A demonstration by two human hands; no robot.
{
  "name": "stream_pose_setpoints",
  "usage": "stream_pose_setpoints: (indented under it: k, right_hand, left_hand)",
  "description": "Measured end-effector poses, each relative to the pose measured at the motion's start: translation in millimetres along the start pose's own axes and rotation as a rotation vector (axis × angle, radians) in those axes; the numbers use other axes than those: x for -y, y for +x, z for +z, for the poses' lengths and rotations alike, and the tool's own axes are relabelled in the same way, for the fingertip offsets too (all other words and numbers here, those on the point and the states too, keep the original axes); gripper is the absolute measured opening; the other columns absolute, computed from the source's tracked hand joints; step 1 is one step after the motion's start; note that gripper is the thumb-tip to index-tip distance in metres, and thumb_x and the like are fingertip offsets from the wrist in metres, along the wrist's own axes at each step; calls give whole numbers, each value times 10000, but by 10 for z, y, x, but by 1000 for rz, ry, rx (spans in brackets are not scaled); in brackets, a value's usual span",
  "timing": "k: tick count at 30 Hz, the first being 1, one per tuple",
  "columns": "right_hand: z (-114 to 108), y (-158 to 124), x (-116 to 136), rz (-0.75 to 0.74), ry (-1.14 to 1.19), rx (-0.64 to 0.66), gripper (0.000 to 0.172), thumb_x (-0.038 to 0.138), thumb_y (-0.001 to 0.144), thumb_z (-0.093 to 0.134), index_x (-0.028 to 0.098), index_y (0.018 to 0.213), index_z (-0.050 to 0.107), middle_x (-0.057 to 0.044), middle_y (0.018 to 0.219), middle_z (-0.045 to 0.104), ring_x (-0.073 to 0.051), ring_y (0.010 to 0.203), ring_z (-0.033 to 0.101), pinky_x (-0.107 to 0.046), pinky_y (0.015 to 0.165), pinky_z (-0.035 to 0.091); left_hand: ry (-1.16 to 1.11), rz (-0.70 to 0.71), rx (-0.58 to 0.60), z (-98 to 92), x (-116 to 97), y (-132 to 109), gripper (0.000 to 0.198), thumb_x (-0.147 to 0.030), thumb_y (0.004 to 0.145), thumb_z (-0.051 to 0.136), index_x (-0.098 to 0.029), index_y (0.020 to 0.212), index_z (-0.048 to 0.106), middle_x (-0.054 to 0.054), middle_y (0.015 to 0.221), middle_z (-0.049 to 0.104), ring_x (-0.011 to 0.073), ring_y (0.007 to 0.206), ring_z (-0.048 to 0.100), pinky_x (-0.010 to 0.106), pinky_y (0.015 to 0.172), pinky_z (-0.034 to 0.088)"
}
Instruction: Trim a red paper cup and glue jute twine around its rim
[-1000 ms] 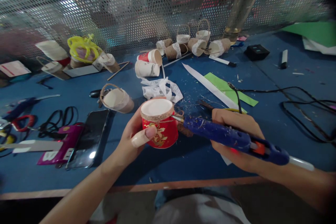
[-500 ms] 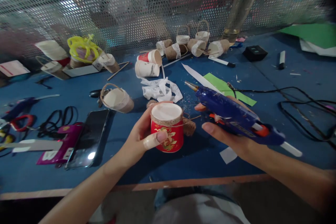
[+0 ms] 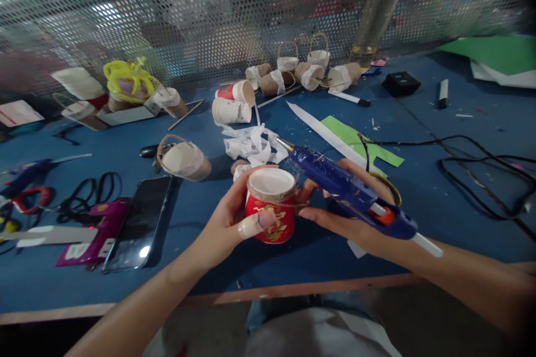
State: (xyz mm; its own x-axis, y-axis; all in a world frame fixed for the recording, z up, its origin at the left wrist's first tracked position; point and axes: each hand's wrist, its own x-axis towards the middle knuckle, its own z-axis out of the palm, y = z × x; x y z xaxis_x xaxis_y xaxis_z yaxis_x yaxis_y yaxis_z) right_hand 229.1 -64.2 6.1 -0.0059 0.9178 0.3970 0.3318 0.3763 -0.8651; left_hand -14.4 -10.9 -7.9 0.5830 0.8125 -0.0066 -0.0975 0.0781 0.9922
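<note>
My left hand (image 3: 240, 220) is wrapped round a red paper cup (image 3: 272, 223) with a gold pattern, its thumb across the front; the thumb bears a pale bandage. Twine (image 3: 272, 197) circles the cup just under its rim, and a loose strand runs right to my right hand (image 3: 335, 217). That hand grips a blue glue gun (image 3: 335, 175), whose nozzle points up and left beyond the cup. A white glue stick (image 3: 427, 245) juts from its rear. My right thumb and a fingertip are close to the cup's right side, at the twine strand.
White lace (image 3: 251, 142) lies behind the cup. A small basket (image 3: 184, 160), a phone (image 3: 138, 223) and another glue gun (image 3: 29, 175) are on the left. Twine-covered cups (image 3: 274, 83) line the back by the mesh panel. A black cord (image 3: 460, 164) crosses the right side.
My right hand has brought the glue gun left, up to the cup, and its fingers now meet the twine strand. The cup has shifted slightly right and tilted in my left hand.
</note>
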Motion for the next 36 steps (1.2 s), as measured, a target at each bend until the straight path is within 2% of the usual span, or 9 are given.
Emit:
stream_pose_setpoints:
  k: [4, 8, 13, 16, 22, 36]
  right_hand:
    - [-12, 9, 27, 5, 41, 24, 215, 197, 823, 893, 254, 903, 702, 25, 900, 774, -145, 788, 714, -268, 744, 593]
    - [-18, 15, 51, 95, 190, 73, 197, 147, 862, 837, 265, 889, 682, 19, 902, 776, -154, 774, 720, -291, 748, 604]
    - [-17, 31, 82, 233, 277, 109, 191, 208, 889, 804, 274, 858, 627, 33, 868, 743, -147, 719, 679, -302, 743, 604]
    - [-11, 51, 96, 289, 319, 117, 187, 250, 898, 794, 270, 864, 611, 40, 873, 737, -145, 760, 682, -286, 759, 596]
    - [-11, 91, 78, 359, 322, 161, 153, 229, 891, 788, 248, 866, 638, 47, 834, 710, -130, 756, 673, -270, 780, 591]
    - [9, 118, 71, 376, 353, 176, 159, 234, 872, 775, 251, 875, 618, 40, 857, 724, -151, 811, 714, -308, 819, 615]
  left_hand:
    - [-4, 3, -12, 11, -8, 7, 537, -384, 905, 800, -363, 1418, 643, 22, 1385, 705, 267, 1261, 659, 293, 1043, 543]
    - [-10, -12, -21, 22, -29, 19, 519, -383, 902, 807, -343, 1397, 656, 24, 1352, 725, 260, 1246, 679, 266, 1019, 546]
    - [-57, -73, -8, 28, -46, 21, 526, -412, 880, 816, -329, 1378, 669, 45, 1361, 733, 309, 1268, 677, 328, 1016, 563]
    - [-81, -101, 12, 32, -50, 19, 548, -420, 866, 822, -301, 1379, 670, 71, 1345, 741, 334, 1242, 692, 381, 1028, 566]
    - [-156, -121, 3, 52, -25, 19, 566, -423, 839, 834, -290, 1368, 682, 85, 1368, 731, 351, 1247, 693, 396, 1027, 568]
    - [-212, -153, 3, 96, -25, 12, 595, -424, 808, 844, -267, 1358, 678, 108, 1312, 759, 367, 1165, 733, 439, 992, 588]
